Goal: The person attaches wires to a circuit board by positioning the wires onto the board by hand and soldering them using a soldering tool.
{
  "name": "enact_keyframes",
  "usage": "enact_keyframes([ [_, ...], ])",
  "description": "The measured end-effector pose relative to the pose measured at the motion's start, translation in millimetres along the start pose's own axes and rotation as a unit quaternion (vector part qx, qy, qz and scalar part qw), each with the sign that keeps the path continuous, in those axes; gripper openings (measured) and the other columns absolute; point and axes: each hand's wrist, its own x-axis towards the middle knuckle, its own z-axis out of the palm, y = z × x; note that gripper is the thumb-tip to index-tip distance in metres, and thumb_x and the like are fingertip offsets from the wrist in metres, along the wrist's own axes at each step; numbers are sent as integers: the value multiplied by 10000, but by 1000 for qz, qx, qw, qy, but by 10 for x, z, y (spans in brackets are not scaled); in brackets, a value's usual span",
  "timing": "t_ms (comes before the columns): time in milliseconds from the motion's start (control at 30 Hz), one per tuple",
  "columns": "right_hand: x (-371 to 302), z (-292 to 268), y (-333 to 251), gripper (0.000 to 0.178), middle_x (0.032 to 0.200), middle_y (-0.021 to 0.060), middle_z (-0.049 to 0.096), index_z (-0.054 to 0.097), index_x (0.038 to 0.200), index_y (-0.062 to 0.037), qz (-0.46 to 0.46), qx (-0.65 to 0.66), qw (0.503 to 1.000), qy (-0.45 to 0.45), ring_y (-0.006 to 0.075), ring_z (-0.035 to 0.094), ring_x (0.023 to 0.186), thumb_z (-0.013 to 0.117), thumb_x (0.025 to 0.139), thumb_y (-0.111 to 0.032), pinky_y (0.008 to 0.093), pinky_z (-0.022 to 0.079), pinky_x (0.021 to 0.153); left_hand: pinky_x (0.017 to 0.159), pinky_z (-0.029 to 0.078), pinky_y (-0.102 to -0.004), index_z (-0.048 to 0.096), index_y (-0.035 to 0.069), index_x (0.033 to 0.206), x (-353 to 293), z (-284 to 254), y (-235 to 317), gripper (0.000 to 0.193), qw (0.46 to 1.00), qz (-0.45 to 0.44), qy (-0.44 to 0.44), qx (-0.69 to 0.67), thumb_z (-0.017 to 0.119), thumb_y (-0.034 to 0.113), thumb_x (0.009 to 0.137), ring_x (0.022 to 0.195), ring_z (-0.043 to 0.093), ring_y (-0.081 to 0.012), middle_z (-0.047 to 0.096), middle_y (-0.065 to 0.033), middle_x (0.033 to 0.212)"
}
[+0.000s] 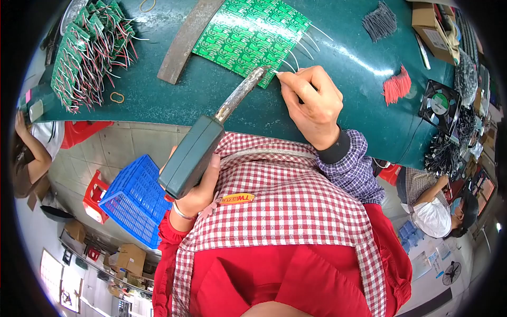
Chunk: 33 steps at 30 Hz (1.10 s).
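Note:
My left hand [200,190] is closed round the dark green body of a soldering gun [194,153]. Its long, worn metal barrel points up and right, with the tip at the lower right corner of a green circuit board panel [248,34]. At that same corner my right hand [315,100] pinches a thin white wire [278,72] between thumb and forefinger. Several more white wires [309,45] stick out from the panel's right edge. A flat grey-brown bar [186,45] lies along the panel's left side.
Wired green boards [92,55] are heaped at the left. To the right lie a bundle of dark wires [379,22], a bundle of red wires [396,85], a black fan [439,105] and a cardboard box [435,31]. A blue crate [137,198] stands below the table; people sit at both sides.

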Motion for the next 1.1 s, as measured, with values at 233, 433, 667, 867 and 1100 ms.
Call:
enact_keyframes([
  [233, -7, -10, -23, 280, 727, 35, 527, 727, 905, -82, 5, 0, 1000, -1, 190, 547, 618, 785, 665, 49, 318, 446, 539, 592, 524, -301, 725, -45, 968, 29, 7, 51, 219, 999, -14, 22, -39, 786, 7, 764, 681, 685, -221, 713, -141, 873],
  [433, 104, -57, -78, 269, 795, 58, 600, 723, 893, -54, -3, 13, 1000, 1, 213, 618, 688, 787, 672, 86, 316, 503, 593, 628, 527, -310, 725, -48, 987, -34, -8, 46, 228, 996, -55, 16, -71, 779, -13, 769, 721, 683, -227, 714, -145, 908],
  [667, 31, -40, -98, 267, 796, 68, 633, 724, 865, -30, -22, 37, 999, -3, 229, 646, 737, 769, 658, 133, 315, 504, 607, 638, 535, -312, 729, -46, 998, -53, -32, 50, 246, 996, -59, 21, -65, 789, -2, 764, 733, 698, -232, 725, -145, 911],
  [867, 14, -10, -68, 268, 748, 41, 590, 682, 867, -64, -33, 41, 999, -2, 218, 596, 666, 770, 650, 65, 335, 462, 586, 607, 536, -322, 737, -40, 953, -83, -59, 24, 228, 999, -27, 12, -12, 794, -6, 735, 692, 697, -255, 723, -147, 871],
  [1100, 13, -14, -67, 262, 744, 43, 588, 682, 868, -66, -39, 42, 998, -4, 224, 596, 658, 767, 656, 62, 343, 472, 602, 583, 524, -326, 733, -37, 935, -57, -55, 31, 226, 1000, 5, 8, -12, 785, -26, 715, 661, 675, -257, 714, -150, 848],
])
